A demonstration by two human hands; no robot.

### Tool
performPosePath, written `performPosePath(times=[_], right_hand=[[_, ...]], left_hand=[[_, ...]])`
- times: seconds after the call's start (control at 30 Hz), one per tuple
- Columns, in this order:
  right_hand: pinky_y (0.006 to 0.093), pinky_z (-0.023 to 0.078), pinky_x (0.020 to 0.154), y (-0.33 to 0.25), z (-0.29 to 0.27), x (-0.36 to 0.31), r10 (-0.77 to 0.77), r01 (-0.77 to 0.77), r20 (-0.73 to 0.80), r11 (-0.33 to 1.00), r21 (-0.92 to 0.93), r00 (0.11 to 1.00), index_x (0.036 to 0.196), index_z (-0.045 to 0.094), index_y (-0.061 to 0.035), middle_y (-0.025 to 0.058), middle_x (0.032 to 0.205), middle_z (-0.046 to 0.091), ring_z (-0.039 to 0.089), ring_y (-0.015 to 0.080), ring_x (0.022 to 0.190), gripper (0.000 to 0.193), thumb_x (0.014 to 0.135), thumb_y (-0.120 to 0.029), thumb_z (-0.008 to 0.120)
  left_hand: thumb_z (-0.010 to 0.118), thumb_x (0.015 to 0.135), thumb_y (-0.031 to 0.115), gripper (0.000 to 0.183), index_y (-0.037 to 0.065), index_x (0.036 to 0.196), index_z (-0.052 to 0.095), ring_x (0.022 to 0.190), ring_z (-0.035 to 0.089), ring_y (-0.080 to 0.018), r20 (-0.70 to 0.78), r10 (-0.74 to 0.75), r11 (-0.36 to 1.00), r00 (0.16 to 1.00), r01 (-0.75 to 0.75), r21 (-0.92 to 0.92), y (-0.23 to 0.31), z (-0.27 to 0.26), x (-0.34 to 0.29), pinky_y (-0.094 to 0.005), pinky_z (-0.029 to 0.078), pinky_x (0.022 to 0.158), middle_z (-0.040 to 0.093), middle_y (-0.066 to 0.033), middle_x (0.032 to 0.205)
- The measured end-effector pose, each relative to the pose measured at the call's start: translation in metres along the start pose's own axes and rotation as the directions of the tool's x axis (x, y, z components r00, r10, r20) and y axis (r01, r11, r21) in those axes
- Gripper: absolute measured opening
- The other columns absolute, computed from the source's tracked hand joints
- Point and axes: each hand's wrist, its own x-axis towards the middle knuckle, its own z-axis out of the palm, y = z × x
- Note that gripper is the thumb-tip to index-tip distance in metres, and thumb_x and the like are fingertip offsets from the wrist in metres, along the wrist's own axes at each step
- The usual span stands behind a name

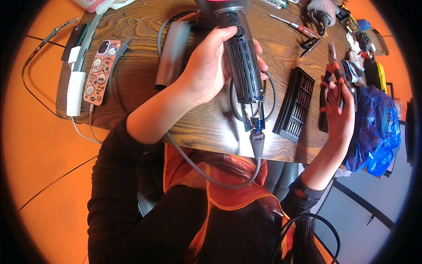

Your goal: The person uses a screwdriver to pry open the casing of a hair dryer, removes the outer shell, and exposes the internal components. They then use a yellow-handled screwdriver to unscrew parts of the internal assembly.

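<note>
My left hand point(206, 66) grips the handle of a hair dryer point(244, 57), its thumb by the buttons near the top. The handle's shell is off, so a black inner frame with blue wires shows. At its lower end, bare wires run into a grey cord point(257, 147) with a ribbed sleeve, and the cord loops down across my lap. Over the table's right side, my right hand point(340, 108) is closed round the red and black handles of a pair of pliers point(332, 68), jaws pointing away from me. A grey tube point(174, 53) lies left of the dryer.
Between my hands lies a black case of screwdriver bits point(296, 105). Beyond it is a red screwdriver point(296, 26). A phone in a patterned case point(99, 72) and a white power bar point(76, 93) sit at the left. A blue plastic bag point(373, 127) bulges at the right edge.
</note>
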Motion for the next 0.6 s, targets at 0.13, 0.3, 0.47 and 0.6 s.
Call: performPosePath(times=[0.13,0.3,0.47,0.6], right_hand=[[0.022,0.039,0.049,-0.005,0.007,0.043,-0.067,0.073,0.03,0.907,-0.415,0.997,0.085,0.059,-0.0052,-0.0026,0.068,0.055,0.051,0.0086,0.057,0.03,0.083,-0.035,0.055],[0.0355,0.048,0.067,0.005,0.023,0.074,-0.208,0.02,-0.093,0.488,-0.873,0.974,0.084,0.057,0.0014,0.0183,0.078,0.063,0.062,0.0275,0.074,0.044,0.073,-0.041,0.057],[0.0419,0.047,0.08,0.014,0.035,0.082,-0.275,-0.036,-0.085,0.177,-0.984,0.958,0.095,0.058,0.0028,0.0265,0.09,0.059,0.059,0.0374,0.088,0.047,0.074,-0.039,0.053],[0.0406,0.048,0.077,0.023,0.036,0.081,-0.402,-0.073,-0.067,0.0,-0.997,0.913,0.097,0.056,0.0034,0.0254,0.095,0.053,0.054,0.0368,0.091,0.046,0.073,-0.037,0.059]], left_hand=[[0.035,0.088,0.036,0.04,0.003,0.111,0.037,0.083,0.058,-0.0255,-0.033,0.005,1.0,0.999,-0.006,-0.015,-0.001,0.003,0.0,-0.0446,0.05,0.076,0.05,-0.0127,0.095],[0.04,0.086,0.04,0.044,0.005,0.113,0.035,0.081,0.057,-0.0225,-0.058,-0.008,1.0,0.998,0.007,-0.015,0.002,0.007,-0.001,-0.0415,0.049,0.074,0.047,-0.0114,0.093],[0.04,0.088,0.037,0.042,0.005,0.115,0.035,0.081,0.056,-0.025,-0.075,-0.016,0.998,0.997,0.012,-0.056,0.002,0.009,-0.001,-0.0423,0.048,0.072,0.046,-0.0118,0.094],[0.045,0.086,0.034,0.036,0.005,0.108,0.037,0.078,0.058,-0.0269,-0.078,-0.016,0.993,0.997,0.006,-0.12,0.002,0.01,-0.003,-0.0434,0.05,0.071,0.049,-0.0125,0.091]])
